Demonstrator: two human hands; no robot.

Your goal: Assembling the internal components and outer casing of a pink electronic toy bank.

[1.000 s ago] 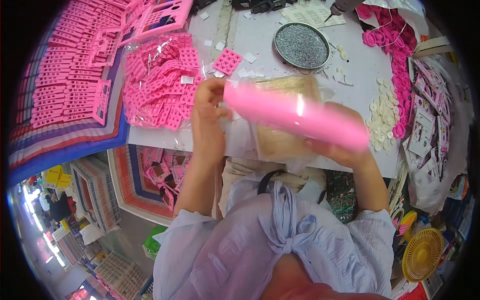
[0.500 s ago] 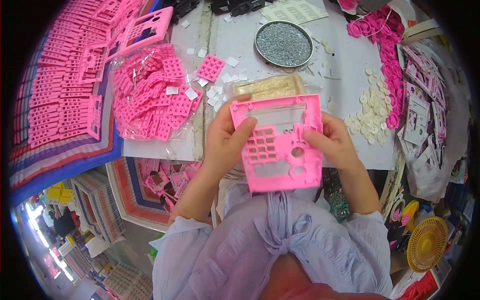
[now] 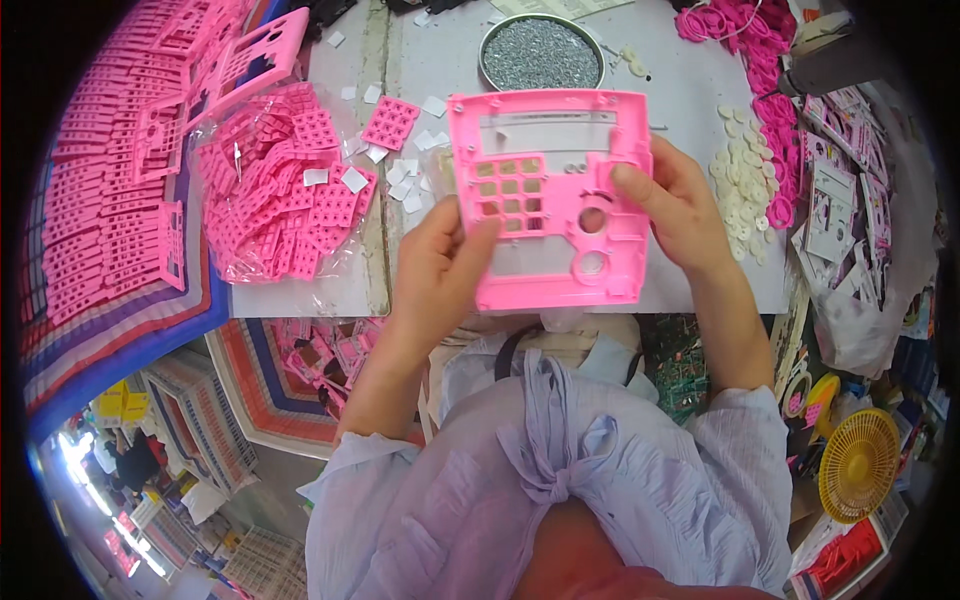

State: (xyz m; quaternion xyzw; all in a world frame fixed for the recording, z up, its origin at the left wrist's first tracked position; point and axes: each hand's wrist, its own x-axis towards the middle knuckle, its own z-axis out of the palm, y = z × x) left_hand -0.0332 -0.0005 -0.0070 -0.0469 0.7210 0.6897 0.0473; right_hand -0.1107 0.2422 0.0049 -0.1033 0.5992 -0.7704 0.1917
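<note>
A pink plastic housing panel (image 3: 560, 210) is held up in front of me by both hands, its ribbed inner side with screw posts facing me. It has a wide window at the top, a grid of square key openings and round holes. My left hand (image 3: 437, 268) grips the left edge, thumb beside the key grid. My right hand (image 3: 685, 205) grips the right edge, thumb on the inner face near the upper round hole. The fingers behind the panel are hidden. Beyond it sits a round metal dish (image 3: 541, 55) full of small screws.
At left are a clear bag of pink keypads (image 3: 290, 190) and stacked pink panels (image 3: 110, 190). White paper squares (image 3: 405, 180) lie beside one loose keypad (image 3: 391, 123). Rightward are cream discs (image 3: 745, 180), pink cords (image 3: 765, 110), a dark grey tool (image 3: 825, 75) and a yellow fan (image 3: 858, 465).
Both hands have raised the panel away from my body, and it now hides most of the tan packet behind it. My left hand sits lower on its edge. A dark tool shows at upper right.
</note>
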